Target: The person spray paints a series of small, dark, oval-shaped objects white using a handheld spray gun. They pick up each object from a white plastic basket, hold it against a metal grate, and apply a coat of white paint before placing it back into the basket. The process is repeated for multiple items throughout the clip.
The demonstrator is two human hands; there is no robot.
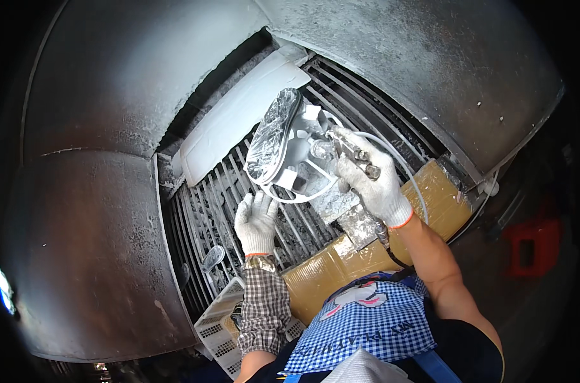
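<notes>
My right hand, in a white knit glove, is closed around a metal spray gun with knobs at its back. The gun's front faces a white molded part with curved, spoke-like arms. On that part's left side is a long oval panel covered in shiny, wrinkled film. My left hand, gloved too, has its fingers stretched out just below the part's lower rim; whether it touches the rim I cannot tell. Beneath the gun is a whitish, powder-coated block, partly hidden by my right hand.
Slatted metal grating lies under the work, with dark, dusty metal walls around it. A white board leans behind. Brown-taped cardboard lines the near edge. A pale hose curves past my right hand. A white perforated basket stands near left.
</notes>
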